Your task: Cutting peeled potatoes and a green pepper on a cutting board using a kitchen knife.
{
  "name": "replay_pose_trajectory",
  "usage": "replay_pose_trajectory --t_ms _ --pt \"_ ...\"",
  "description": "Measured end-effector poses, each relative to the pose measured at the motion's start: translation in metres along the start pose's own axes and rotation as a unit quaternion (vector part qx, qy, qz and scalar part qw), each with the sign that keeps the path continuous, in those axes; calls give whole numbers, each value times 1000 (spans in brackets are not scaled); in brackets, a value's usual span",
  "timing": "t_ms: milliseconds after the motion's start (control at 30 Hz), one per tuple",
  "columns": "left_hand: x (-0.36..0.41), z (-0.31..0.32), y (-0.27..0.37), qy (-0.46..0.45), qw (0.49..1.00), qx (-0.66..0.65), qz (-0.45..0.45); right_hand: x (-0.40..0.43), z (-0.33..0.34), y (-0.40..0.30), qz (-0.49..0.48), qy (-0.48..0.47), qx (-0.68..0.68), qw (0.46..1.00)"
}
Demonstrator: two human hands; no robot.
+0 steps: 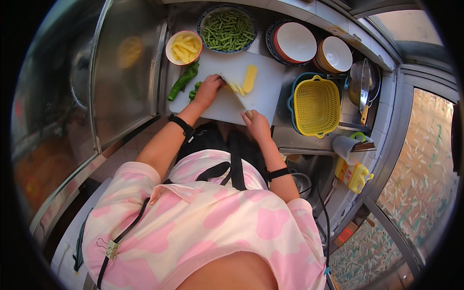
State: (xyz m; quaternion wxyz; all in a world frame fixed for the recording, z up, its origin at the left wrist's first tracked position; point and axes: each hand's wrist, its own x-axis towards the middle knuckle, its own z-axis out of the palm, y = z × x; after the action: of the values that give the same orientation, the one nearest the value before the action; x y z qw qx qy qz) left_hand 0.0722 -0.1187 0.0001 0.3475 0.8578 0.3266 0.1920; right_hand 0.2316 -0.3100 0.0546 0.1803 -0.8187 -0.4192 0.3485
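My right hand (258,123) grips the wooden handle of a kitchen knife (235,95), whose blade slants up and left over a white cutting board (268,81). My left hand (211,88) is at the blade's far end, its fingers bent; whether they hold a piece of potato is hidden. Just right of the blade lie thin pale-yellow slices (237,88), apparently potato, beside a longer stack of slices (250,78). A long green pepper (184,80) rests at the board's left edge, and another green pepper piece (195,91) lies partly behind my left wrist.
Behind the board stand a bowl of yellow strips (185,47) and a plate of cut green beans (227,30). Stacked bowls (296,41) and a yellow basket (317,107) are at the right. Nearer me are a metal sink (319,166) and a yellow jug (353,175).
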Motion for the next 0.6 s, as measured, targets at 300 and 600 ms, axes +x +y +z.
replay_pose_trajectory --t_ms 300,600 --pt "-7 1 0 19 994 -58 -85 -14 -30 -20 14 -36 39 998" --pt "-5 -5 7 42 995 -56 -76 -30 -33 -22 0 -36 -40 999"
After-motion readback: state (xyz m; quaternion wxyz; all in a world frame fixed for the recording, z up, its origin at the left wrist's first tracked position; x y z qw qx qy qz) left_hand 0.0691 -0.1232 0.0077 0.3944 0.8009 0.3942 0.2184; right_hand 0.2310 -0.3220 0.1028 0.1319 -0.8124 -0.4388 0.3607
